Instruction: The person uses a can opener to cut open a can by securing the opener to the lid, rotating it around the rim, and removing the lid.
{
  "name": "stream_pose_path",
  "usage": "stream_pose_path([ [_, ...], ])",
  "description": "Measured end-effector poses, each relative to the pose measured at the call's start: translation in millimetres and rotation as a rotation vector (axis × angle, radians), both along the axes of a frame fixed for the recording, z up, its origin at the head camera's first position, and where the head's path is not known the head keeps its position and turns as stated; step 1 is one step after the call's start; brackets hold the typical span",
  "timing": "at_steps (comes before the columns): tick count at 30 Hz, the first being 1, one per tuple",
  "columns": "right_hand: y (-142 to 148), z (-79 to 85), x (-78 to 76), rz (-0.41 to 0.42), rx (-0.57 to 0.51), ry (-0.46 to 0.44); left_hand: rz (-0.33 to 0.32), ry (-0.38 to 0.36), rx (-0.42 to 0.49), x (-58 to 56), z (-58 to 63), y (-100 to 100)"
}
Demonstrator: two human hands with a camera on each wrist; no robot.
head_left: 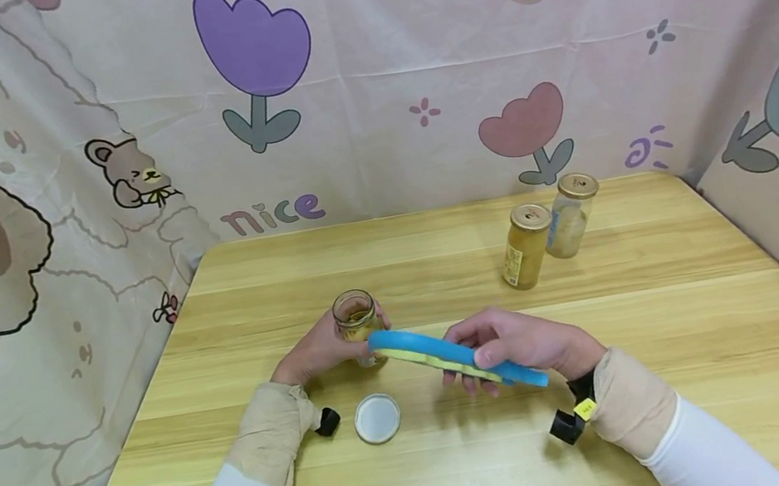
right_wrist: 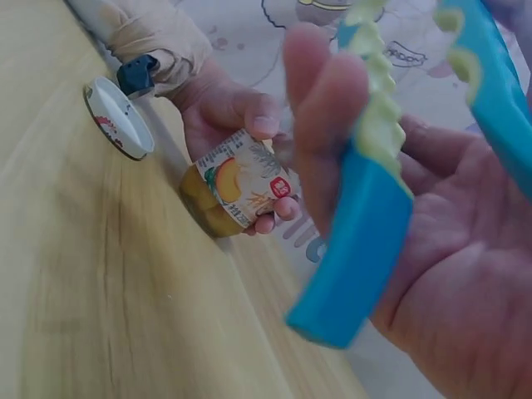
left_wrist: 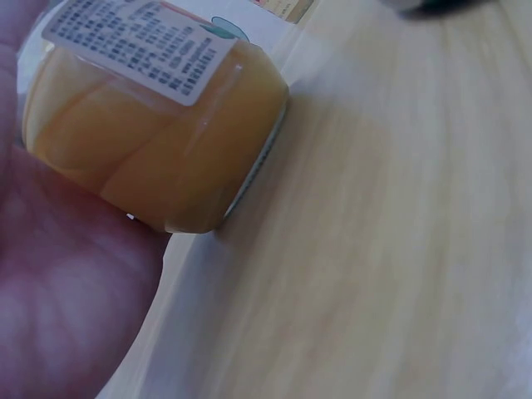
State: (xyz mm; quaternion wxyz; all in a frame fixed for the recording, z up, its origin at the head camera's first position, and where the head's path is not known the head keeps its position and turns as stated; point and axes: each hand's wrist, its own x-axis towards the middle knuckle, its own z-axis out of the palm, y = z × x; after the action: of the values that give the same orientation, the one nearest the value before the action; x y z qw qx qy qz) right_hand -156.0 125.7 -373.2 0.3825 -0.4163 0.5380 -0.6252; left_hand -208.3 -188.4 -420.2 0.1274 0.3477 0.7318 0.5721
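My left hand [head_left: 322, 345] grips an uncapped glass jar [head_left: 355, 315] that stands on the table. Its label [right_wrist: 241, 179] shows a peach, and yellow-orange pieces fill the jar [left_wrist: 150, 141] in the left wrist view. With the thumb and fingers of my right hand [head_left: 525, 340] I hold a blue jar opener [head_left: 443, 350] with yellow-green toothed inner edges. In the right wrist view two arms of this jar opener [right_wrist: 357, 241] stand apart. Its far end overlaps the jar in the head view; whether they touch I cannot tell. A round lid [head_left: 377, 419] lies nearby, pale inside up.
Two capped jars stand at the back right of the wooden table [head_left: 253, 288]: a yellowish jar [head_left: 525, 252] and, just behind it, a paler jar [head_left: 571, 220]. A patterned cloth [head_left: 367, 45] hangs behind and along both sides.
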Motion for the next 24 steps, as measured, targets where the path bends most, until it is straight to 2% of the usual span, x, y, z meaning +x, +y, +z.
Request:
stream_pose_path([
  [3, -1.4, -0.5, 1.2, 0.034, 0.005, -0.013, -0.036, 0.007, 0.033, 1.3, 3.1, 1.7],
  [10, 0.3, -2.2, 2.5, 0.073, -0.043, -0.062, 0.034, 0.049, -0.03, 8.3, 12.3, 2.9],
  [14, 0.9, 0.0, 3.2, 0.132, -0.078, -0.086, 0.008, 0.036, -0.007, 4.3, 7.8, 3.6],
  [18, 0.6, 2.3, 3.8, 0.218, -0.146, -0.174, -0.039, 0.031, 0.03, 0.5, 2.5, 3.8],
  [21, 1.5, 3.3, 3.1, 0.254, -0.216, -0.213, -0.05, 0.038, 0.038, -0.3, 0.7, 3.0],
  [24, 1.4, 4.7, 2.3, 0.27, -0.269, -0.181, -0.051, 0.037, 0.041, -0.6, -0.8, 2.0],
])
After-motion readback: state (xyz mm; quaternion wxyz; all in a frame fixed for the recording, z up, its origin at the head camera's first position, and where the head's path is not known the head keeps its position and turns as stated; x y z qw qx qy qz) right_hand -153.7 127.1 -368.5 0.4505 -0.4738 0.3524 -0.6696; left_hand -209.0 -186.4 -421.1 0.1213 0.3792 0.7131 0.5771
